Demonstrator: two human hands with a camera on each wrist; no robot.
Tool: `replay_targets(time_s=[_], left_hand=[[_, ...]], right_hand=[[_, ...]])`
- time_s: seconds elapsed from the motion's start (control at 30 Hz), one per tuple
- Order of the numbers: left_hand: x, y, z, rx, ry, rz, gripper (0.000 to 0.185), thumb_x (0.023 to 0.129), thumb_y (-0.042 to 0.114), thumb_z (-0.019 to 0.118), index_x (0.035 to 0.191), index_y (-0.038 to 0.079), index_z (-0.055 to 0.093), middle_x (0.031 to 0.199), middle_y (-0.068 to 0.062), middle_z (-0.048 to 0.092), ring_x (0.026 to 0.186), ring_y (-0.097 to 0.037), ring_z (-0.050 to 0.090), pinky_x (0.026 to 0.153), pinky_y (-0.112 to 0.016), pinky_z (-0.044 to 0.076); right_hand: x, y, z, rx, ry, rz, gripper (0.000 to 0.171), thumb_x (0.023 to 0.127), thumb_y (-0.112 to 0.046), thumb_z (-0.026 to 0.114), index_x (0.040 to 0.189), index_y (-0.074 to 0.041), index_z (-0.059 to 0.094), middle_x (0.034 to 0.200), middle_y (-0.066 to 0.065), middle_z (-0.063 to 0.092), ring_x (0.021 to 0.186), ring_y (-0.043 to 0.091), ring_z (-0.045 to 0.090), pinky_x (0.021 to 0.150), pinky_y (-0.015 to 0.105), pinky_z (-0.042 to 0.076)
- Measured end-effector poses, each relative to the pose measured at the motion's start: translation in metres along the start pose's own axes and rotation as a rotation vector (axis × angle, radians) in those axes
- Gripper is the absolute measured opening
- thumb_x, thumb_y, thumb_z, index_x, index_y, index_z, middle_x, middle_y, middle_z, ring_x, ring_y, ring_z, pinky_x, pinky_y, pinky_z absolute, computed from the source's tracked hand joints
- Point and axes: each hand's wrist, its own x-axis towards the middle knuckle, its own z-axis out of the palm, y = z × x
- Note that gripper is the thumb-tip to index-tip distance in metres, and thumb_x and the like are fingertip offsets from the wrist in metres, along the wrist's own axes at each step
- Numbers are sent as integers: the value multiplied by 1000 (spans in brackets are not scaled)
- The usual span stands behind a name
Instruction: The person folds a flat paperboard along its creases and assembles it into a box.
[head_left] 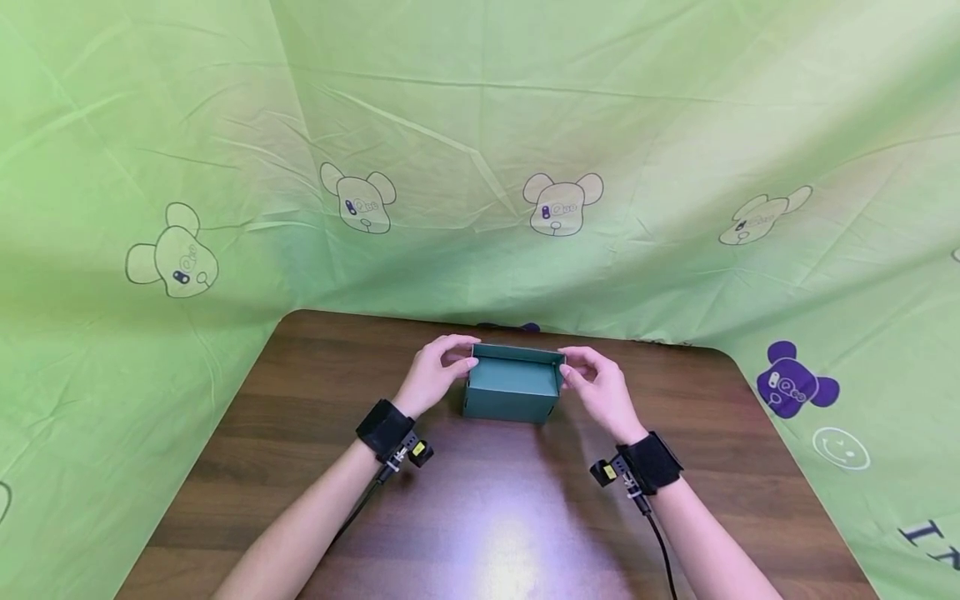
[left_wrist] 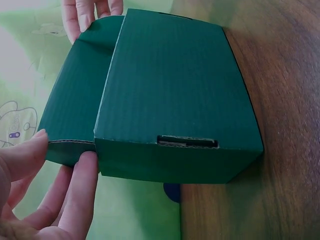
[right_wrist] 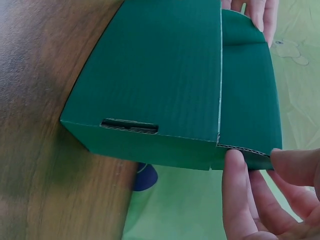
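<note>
Two hands, left hand [head_left: 435,372] and right hand [head_left: 600,387], pinch the green box's [head_left: 512,386] lid flap [head_left: 517,353] between their fingers

Dark wood-grain table [head_left: 315,467], rounded far corners, glare patch on the near middle btwn the two forearms. One thing sits directly on it: a green cardboard box [head_left: 510,398], right btwn the left hand [head_left: 433,375] and right hand [head_left: 600,390], toward the far edge. Box base flat on the wood, slot cut in its near side. Small blue bit past the far edge, behind the box, can't tell what.
</note>
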Motion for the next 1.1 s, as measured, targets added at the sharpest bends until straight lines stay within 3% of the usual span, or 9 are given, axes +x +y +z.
replay_targets(time_s=[0.1, 0.27, 0.37, 0.57, 0.8, 0.97, 1.1], left_hand=[[-1, 0, 0, 72, 14, 26, 31, 92, 13, 71, 123, 11, 68, 114, -7, 68, 99, -22, 69, 80, -29, 58], [-3, 2, -1, 153, 11, 95, 30, 90, 8, 72, 119, 9, 69, 113, -8, 69, 102, -21, 68, 83, -28, 57], [-3, 4, -2, 183, -18, 132, 30, 88, 3, 73, 117, 7, 70, 112, -7, 70, 101, -19, 69, 84, -27, 57], [-5, -3, -8, 359, -85, 301, 27, 85, 7, 76, 111, 11, 74, 108, -2, 72, 93, -20, 71, 83, -33, 58], [-13, -22, -10, 544, -72, 514, 21, 89, 16, 74, 109, 16, 78, 114, 1, 74, 109, -13, 68, 95, -31, 53], [-20, -36, -7, 659, -40, 643, 25, 89, 22, 73, 114, 15, 77, 121, -1, 72, 109, -15, 68, 94, -34, 53], [-20, -38, -7, 745, -26, 670, 29, 93, 21, 70, 121, 13, 73, 129, -1, 68, 100, -14, 67, 88, -31, 55]], right_hand=[[-2, 2, 0, -24, -2, -10, 28, 95, -7, 65, 123, -8, 66, 103, 19, 71, 74, 18, 71, 66, 21, 56], [-5, 5, 0, -38, -15, -54, 29, 93, -2, 67, 120, -9, 67, 103, 15, 72, 83, 34, 72, 71, 27, 59], [-5, 8, -1, -85, -13, -114, 30, 90, 1, 69, 118, -8, 69, 105, 12, 72, 87, 32, 72, 75, 27, 59], [-6, 14, -3, -245, -18, -302, 28, 82, 4, 77, 106, -10, 75, 109, 3, 73, 90, 17, 72, 76, 21, 57], [-14, 23, -1, -443, -40, -463, 21, 81, -5, 80, 98, -16, 78, 108, -2, 73, 97, 14, 71, 81, 28, 57], [-23, 29, 3, -538, -26, -526, 20, 82, -13, 81, 101, -18, 77, 114, -1, 71, 89, 11, 72, 67, 32, 57], [-25, 33, 3, -592, -7, -572, 29, 82, -11, 79, 110, -19, 76, 120, -1, 69, 78, 10, 70, 54, 25, 49]])
